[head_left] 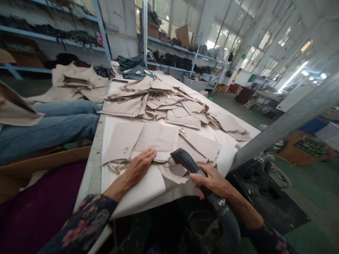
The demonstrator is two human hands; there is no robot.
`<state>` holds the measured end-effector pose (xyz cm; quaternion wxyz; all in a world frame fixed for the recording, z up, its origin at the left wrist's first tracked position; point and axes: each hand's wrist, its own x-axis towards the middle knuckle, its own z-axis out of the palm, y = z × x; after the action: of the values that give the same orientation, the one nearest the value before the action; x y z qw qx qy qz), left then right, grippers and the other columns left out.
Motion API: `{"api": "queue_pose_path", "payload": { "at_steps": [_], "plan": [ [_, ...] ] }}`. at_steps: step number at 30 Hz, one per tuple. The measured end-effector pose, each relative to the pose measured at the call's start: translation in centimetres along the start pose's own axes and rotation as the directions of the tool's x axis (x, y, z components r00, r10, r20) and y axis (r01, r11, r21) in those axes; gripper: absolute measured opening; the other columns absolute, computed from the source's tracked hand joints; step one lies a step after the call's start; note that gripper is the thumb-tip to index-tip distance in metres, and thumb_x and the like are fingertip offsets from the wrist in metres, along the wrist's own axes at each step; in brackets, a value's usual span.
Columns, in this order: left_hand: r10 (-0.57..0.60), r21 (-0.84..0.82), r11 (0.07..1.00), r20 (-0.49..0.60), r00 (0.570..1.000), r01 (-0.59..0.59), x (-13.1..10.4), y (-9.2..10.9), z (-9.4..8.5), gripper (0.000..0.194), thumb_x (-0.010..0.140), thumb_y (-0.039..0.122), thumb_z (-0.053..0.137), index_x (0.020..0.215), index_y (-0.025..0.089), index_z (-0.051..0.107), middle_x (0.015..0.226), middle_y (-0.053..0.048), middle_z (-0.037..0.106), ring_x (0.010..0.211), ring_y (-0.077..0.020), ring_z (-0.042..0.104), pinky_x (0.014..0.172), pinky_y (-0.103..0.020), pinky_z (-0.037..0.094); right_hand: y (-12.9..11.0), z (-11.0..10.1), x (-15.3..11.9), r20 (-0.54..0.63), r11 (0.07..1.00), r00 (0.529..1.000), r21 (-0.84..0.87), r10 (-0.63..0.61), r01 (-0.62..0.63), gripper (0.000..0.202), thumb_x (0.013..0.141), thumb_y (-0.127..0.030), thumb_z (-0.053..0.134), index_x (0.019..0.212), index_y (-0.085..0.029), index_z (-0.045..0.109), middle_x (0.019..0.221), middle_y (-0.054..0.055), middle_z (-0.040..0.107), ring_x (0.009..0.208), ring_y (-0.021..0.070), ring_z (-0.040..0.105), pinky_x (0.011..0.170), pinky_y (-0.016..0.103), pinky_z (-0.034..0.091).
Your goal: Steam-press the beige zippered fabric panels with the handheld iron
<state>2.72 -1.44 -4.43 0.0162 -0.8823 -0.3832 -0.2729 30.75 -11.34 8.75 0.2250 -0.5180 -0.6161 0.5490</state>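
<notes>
A beige fabric bag piece (159, 137) with metal fittings and a zipper along its near edge lies at the front of the table. My left hand (141, 163) rests on that near edge, fingers stretched out together and pressing lightly on the cloth. In my right hand (212, 180) is the black handle of a vacuum cleaner hose (189, 160), my fingers wrapped round it. Its nozzle tip points left, over the right side of the bag piece. A small gold chain (182, 132) shows by the piece's upper right corner.
Behind is a heap of similar beige pieces (159, 102) on the white-covered table (238, 146). A slanted metal post (286, 120) stands at the right, above a black machine (267, 194). Another person's jeans-clad legs (60, 123) are at the left.
</notes>
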Motion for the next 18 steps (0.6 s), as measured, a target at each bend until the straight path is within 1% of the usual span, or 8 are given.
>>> {"api": "queue_pose_path", "payload": {
  "at_steps": [3,7,9,12,14,16,18],
  "plan": [
    [0.0,-0.006,1.0,0.007,1.0,0.0,0.0,-0.1,-0.1,0.037,0.089,0.015,0.035,0.121,0.012,0.054,0.128,-0.015,0.054,0.121,-0.0227,0.047,0.098,-0.039,0.043,-0.1,-0.3,1.0,-0.007,0.999,1.0,-0.039,0.016,-0.016,0.031,0.082,-0.046,0.056,0.075,-0.016,0.053,0.055,-0.003,0.056,0.04,0.0131,0.058,0.036,0.019,0.044],
    [-0.005,-0.004,1.0,0.028,1.0,0.005,0.0,0.1,-0.4,0.037,0.089,0.015,0.034,0.122,0.013,0.053,0.128,-0.014,0.053,0.121,-0.0221,0.047,0.099,-0.038,0.043,-0.2,-0.2,2.1,0.015,0.991,0.997,-0.112,0.072,-0.07,0.037,0.08,-0.049,0.057,0.068,-0.014,0.056,0.048,-0.002,0.056,0.039,0.0141,0.059,0.034,0.019,0.043],
    [0.002,-0.001,1.0,0.03,1.0,-0.001,0.1,0.1,-0.5,0.037,0.089,0.015,0.034,0.121,0.012,0.053,0.128,-0.015,0.054,0.121,-0.0222,0.047,0.099,-0.038,0.043,-0.1,0.1,2.6,0.003,0.988,0.996,-0.129,0.088,-0.086,0.038,0.079,-0.05,0.057,0.067,-0.014,0.057,0.047,-0.001,0.057,0.039,0.0143,0.059,0.034,0.019,0.043],
    [0.002,-0.008,1.0,0.023,1.0,-0.002,0.1,0.1,-0.5,0.036,0.089,0.015,0.034,0.119,0.012,0.054,0.126,-0.015,0.055,0.121,-0.0219,0.048,0.098,-0.038,0.044,0.0,0.6,3.6,-0.037,0.989,0.998,-0.134,0.06,-0.064,0.036,0.079,-0.048,0.057,0.067,-0.014,0.058,0.044,-0.001,0.056,0.038,0.014,0.058,0.035,0.019,0.043],
    [0.001,-0.013,1.0,0.017,1.0,-0.001,0.1,0.1,-0.5,0.035,0.089,0.015,0.035,0.118,0.013,0.055,0.126,-0.014,0.055,0.12,-0.0216,0.049,0.098,-0.038,0.044,-0.1,0.6,4.2,-0.078,0.991,0.996,-0.126,0.035,-0.045,0.035,0.08,-0.047,0.056,0.066,-0.014,0.058,0.043,-0.001,0.056,0.038,0.0137,0.057,0.037,0.019,0.044],
    [-0.003,-0.015,1.0,0.021,1.0,0.003,0.2,0.2,-0.6,0.034,0.089,0.015,0.037,0.117,0.014,0.055,0.126,-0.013,0.056,0.119,-0.0216,0.049,0.097,-0.037,0.045,-0.5,0.1,4.5,-0.149,0.992,0.989,-0.122,0.003,-0.022,0.036,0.081,-0.047,0.054,0.066,-0.014,0.058,0.043,-0.001,0.057,0.037,0.0128,0.056,0.038,0.019,0.044],
    [-0.015,-0.02,1.0,0.031,0.999,0.016,0.2,0.3,-0.9,0.033,0.089,0.016,0.038,0.116,0.014,0.056,0.125,-0.014,0.056,0.118,-0.0219,0.05,0.097,-0.037,0.045,-1.0,-0.7,4.2,-0.22,0.992,0.975,-0.124,-0.035,0.007,0.038,0.082,-0.048,0.052,0.067,-0.014,0.058,0.043,0.0,0.057,0.036,0.0119,0.054,0.037,0.019,0.042]
  ]
}}
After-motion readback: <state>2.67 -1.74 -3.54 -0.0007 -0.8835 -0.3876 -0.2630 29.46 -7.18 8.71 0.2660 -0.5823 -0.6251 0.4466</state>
